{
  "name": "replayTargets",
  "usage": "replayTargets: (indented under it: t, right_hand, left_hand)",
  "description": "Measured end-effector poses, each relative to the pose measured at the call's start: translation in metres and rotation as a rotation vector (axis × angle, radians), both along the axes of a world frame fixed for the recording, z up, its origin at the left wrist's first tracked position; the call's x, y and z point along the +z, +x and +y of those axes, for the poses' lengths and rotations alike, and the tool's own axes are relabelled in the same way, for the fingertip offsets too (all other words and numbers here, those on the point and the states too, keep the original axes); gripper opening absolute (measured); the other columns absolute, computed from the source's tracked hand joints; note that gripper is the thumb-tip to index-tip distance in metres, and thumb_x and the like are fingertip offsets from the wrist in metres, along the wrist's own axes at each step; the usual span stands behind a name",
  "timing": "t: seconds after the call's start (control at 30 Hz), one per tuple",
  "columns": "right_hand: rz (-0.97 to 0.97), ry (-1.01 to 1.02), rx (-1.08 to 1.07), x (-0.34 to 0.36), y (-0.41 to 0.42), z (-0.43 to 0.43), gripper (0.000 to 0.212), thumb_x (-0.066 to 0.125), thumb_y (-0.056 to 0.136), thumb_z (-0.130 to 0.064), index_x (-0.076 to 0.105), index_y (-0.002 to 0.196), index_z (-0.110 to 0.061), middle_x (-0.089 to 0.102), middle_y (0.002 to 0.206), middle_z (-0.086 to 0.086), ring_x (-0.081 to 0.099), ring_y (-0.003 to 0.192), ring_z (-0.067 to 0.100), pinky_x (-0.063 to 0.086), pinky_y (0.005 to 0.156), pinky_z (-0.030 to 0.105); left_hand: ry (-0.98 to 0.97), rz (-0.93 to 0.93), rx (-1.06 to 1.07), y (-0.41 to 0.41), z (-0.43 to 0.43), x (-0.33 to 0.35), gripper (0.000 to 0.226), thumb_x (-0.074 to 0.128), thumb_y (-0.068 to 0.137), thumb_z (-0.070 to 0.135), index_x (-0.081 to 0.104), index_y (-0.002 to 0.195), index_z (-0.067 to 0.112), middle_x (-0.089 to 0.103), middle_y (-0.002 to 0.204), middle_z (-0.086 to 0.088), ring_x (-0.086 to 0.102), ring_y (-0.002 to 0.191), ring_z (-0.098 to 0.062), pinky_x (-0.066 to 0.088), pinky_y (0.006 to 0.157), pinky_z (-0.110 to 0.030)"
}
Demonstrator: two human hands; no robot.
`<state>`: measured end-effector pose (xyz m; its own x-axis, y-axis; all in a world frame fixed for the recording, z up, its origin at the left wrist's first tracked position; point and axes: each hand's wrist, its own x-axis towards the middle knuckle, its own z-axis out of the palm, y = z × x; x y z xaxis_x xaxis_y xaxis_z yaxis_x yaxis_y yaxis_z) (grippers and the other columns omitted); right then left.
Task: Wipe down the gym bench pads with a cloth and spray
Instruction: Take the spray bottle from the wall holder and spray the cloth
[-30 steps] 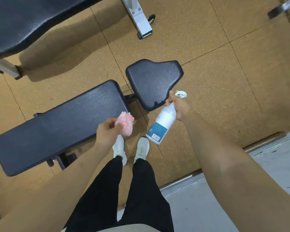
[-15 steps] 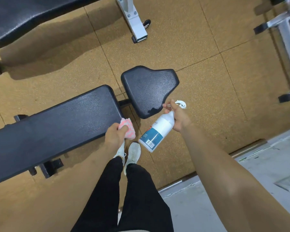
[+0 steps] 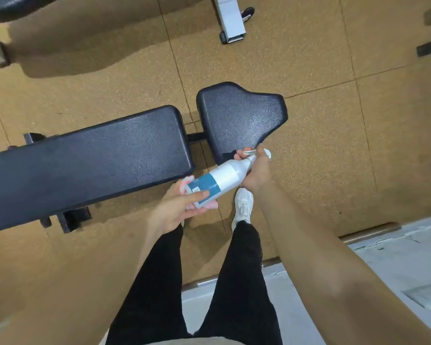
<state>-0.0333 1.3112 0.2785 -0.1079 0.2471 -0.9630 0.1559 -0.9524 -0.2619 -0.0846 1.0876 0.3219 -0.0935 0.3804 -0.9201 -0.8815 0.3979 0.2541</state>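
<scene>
At the near edge of the seat pad [image 3: 239,118], a white spray bottle [image 3: 224,178] with a blue label is gripped at the neck and trigger by the right hand [image 3: 256,170]. Its base is clasped by the left hand [image 3: 177,210], with a pink cloth [image 3: 187,181] bunched under the fingers. The long back pad [image 3: 85,165] lies to the left. The bottle is judged rigid, smooth and perhaps slippery, best held at the neck; the cloth is judged soft and light.
</scene>
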Motion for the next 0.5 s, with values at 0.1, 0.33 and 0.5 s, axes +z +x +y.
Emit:
replayTargets:
  t: [0.1, 0.33, 0.5]
  right_hand:
    - [0.009, -0.030, 0.023, -0.010, 0.001, 0.010, 0.046, 0.045, 0.102, -0.054, 0.054, 0.082, -0.014, 0.060, 0.067, 0.004, 0.064, 0.064, 0.018, 0.053, 0.068, 0.032]
    - [0.065, -0.033, 0.144, -0.010, 0.017, 0.051, 0.045, 0.054, 0.099, -0.052, 0.051, 0.075, -0.014, 0.057, 0.056, 0.004, 0.060, 0.048, 0.017, 0.055, 0.067, 0.034]
    - [0.138, 0.041, 0.283, -0.011, 0.030, 0.081, 0.033, 0.051, 0.102, -0.045, 0.062, 0.100, -0.013, 0.069, 0.106, 0.005, 0.068, 0.095, 0.018, 0.055, 0.081, 0.036]
  left_hand:
    - [-0.051, 0.151, 0.128, 0.021, 0.015, 0.005, 0.085, 0.088, 0.076, 0.009, 0.042, 0.144, 0.028, 0.057, 0.138, -0.006, 0.074, 0.107, -0.030, 0.063, 0.086, -0.034]
    - [-0.140, 0.398, 0.182, 0.081, 0.064, 0.005, 0.079, 0.087, 0.077, 0.003, 0.046, 0.141, 0.020, 0.062, 0.131, -0.002, 0.072, 0.111, -0.024, 0.062, 0.087, -0.036]
    - [-0.209, 0.445, 0.167, 0.118, 0.091, 0.002, 0.083, 0.090, 0.075, 0.010, 0.045, 0.143, 0.026, 0.059, 0.132, 0.008, 0.061, 0.121, -0.009, 0.059, 0.095, -0.034]
